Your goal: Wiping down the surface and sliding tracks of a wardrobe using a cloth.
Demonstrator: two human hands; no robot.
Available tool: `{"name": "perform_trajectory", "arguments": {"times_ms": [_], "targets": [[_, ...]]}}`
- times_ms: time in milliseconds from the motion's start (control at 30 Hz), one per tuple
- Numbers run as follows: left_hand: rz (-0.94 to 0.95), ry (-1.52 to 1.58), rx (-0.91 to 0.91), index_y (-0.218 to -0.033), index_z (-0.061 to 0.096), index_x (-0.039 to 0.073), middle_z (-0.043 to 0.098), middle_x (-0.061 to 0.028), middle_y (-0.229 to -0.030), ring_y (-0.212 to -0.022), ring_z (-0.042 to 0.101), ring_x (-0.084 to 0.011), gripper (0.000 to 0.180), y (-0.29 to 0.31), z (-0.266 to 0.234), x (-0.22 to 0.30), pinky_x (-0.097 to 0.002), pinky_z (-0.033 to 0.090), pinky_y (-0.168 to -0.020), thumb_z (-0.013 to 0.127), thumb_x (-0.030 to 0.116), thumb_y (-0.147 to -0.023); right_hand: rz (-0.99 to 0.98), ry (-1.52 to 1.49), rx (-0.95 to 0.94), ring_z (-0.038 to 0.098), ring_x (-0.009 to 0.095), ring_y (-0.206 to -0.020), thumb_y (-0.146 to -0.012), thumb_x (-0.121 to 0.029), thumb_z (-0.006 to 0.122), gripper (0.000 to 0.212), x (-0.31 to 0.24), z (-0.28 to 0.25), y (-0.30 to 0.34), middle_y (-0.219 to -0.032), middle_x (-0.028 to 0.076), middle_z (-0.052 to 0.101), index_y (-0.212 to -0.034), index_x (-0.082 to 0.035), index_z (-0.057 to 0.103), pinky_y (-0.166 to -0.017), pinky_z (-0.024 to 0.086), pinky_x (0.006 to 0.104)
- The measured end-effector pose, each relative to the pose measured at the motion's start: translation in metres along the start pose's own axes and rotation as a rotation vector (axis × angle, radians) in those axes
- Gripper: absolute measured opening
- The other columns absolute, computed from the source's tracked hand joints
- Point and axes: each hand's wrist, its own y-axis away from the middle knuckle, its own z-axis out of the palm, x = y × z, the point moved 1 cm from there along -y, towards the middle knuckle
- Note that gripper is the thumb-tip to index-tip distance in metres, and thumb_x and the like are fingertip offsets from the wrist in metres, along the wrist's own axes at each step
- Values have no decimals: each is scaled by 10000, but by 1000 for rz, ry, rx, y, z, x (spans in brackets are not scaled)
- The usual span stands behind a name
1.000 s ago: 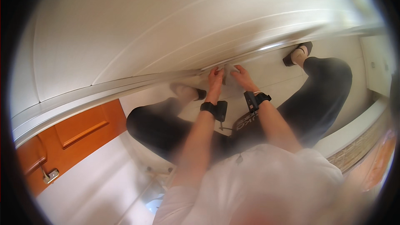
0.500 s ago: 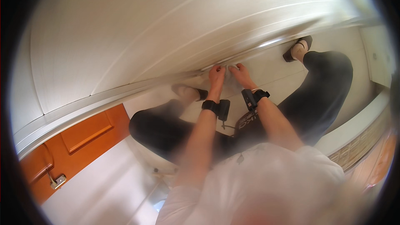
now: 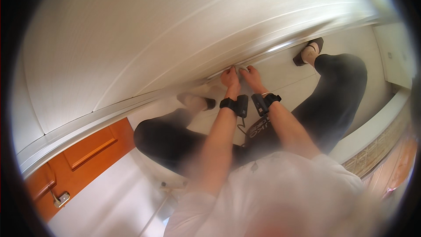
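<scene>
My left hand (image 3: 230,77) and my right hand (image 3: 251,79) are close together in front of me, low down beside a white panelled surface (image 3: 144,39). Fingers of both hands are curled on a small pale cloth (image 3: 240,68), which shows between them and at their far side. The cloth lies against or very near the pale lower edge (image 3: 215,77) of the panels; blur hides whether it touches. Each wrist wears a black strap with a small box.
My knees are spread to either side, with a dark shoe (image 3: 210,103) at left and another shoe (image 3: 301,58) at right. An orange-brown door (image 3: 94,149) with a metal handle (image 3: 62,199) stands at left. A pale ledge (image 3: 372,125) runs along the right, and a white cabinet (image 3: 394,55) is behind it.
My left hand has turned and its forearm has swung to the right, bringing the two wrist boxes closer together. More of the pale cloth shows between my hands.
</scene>
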Motion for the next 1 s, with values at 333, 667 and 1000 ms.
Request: {"name": "perform_trajectory", "arguments": {"times_ms": [333,667,1000], "targets": [[-21,62,-125,-832,660,-84,643,-107,-794,-683,541,-189,270,3,-2,-25,-342,440,-640,640,186,-843,-28,26,106,660,317,-836,-777,-378,651,461,14,-1,8,-872,230,668,-981,36,645,-745,494,392],[357,-100,-179,-915,647,-94,657,-129,-851,-733,576,-192,293,-20,-26,-37,-359,449,-668,614,186,-834,-106,9,19,652,333,-879,-791,-336,640,467,3,17,8,-893,259,660,-1028,66,628,-775,486,402],[-93,184,-41,-815,660,-86,619,-71,-713,-621,507,-153,225,-11,13,-7,-344,404,-578,646,139,-810,-53,42,169,649,374,-889,-796,-353,627,469,12,7,-6,-918,257,665,-1031,54,623,-779,485,419]]}}
